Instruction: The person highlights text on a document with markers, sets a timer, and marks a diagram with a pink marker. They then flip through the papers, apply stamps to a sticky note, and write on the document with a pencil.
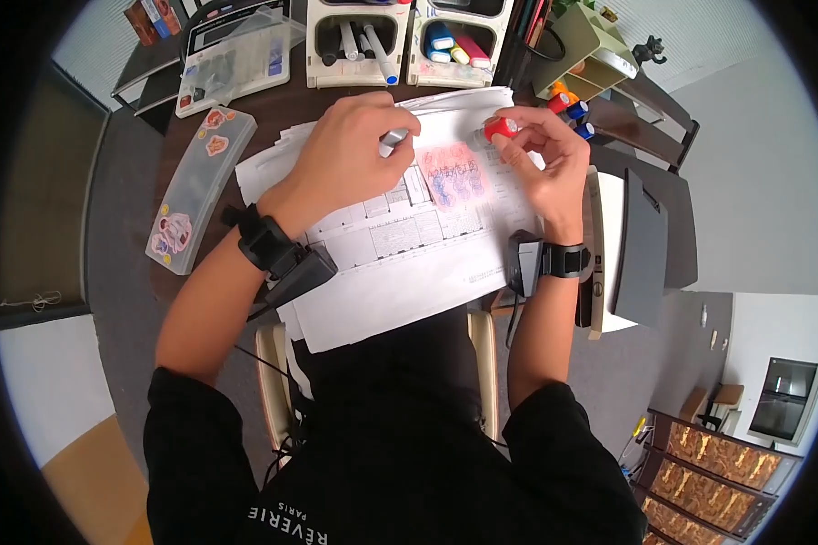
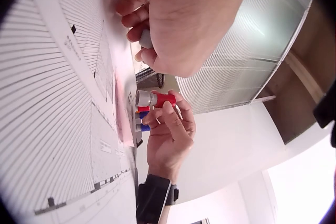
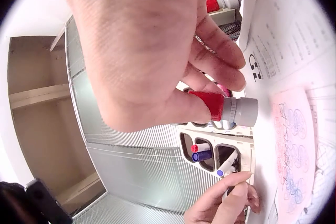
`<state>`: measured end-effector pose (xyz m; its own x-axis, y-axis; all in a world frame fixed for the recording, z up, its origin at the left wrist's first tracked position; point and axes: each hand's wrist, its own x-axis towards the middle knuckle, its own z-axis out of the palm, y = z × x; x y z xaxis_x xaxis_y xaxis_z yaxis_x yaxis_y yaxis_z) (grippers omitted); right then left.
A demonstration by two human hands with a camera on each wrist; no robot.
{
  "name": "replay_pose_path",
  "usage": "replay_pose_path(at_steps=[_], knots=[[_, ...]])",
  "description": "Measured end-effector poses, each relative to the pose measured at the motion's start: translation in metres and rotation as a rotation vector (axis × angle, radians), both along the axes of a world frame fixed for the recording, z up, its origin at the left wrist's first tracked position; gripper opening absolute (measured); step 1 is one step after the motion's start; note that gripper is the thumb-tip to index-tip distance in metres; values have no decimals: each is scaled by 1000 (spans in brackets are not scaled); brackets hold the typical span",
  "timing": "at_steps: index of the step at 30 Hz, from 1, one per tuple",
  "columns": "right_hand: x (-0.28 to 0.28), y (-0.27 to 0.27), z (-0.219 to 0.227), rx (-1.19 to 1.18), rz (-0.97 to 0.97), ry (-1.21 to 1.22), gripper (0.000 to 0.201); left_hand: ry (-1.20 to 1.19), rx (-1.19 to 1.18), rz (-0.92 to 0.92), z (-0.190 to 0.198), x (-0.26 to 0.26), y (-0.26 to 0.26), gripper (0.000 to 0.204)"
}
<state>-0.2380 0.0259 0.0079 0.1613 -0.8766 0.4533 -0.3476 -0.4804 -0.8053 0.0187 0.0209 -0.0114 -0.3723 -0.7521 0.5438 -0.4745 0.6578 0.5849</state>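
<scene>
My right hand [image 1: 550, 168] pinches a stubby red cylinder [image 1: 498, 128] between thumb and fingers, above the papers' upper right. In the right wrist view its grey end [image 3: 244, 111] points toward the paper. My left hand [image 1: 354, 150] curls round a small grey cylinder [image 1: 394, 137] to the left; most of it is hidden by the fingers, so I cannot tell its kind. Below and between both hands, a pink note [image 1: 456, 177] with rows of red and blue marks lies on a stack of printed drawing sheets [image 1: 382, 309].
White desk organizers [image 1: 359, 77] with pens and markers stand at the back. A translucent pencil case [image 1: 200, 186] with stickers lies left of the papers. Beyond my right hand are more red and blue cylinders [image 1: 576, 110]. A dark-topped white device [image 1: 641, 250] sits at the right.
</scene>
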Motion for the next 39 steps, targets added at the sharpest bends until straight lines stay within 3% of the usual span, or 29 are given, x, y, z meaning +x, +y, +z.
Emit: replay_pose_path(at_steps=[16,18,23,27,30,32,39], knots=[[3,1,-3,16,48,164,22,-21,-4,-1,3,-1,2,15],[4,1,-5,119,115,160,20,-19,0,2,1,-2,3,15],[3,0,-3,46,80,201,18,7,-21,-21,1,-2,-1,14],[-2,6,0,15,48,-178,22,-6,-19,-29,-1,-1,1,15],[0,7,3,4,64,-220,21,-3,-13,-24,0,-1,1,16],[-3,4,0,-34,115,-73,21,5,-17,-27,0,-1,0,16],[-3,5,0,-16,128,46,21,10,-24,-36,0,-2,1,17]])
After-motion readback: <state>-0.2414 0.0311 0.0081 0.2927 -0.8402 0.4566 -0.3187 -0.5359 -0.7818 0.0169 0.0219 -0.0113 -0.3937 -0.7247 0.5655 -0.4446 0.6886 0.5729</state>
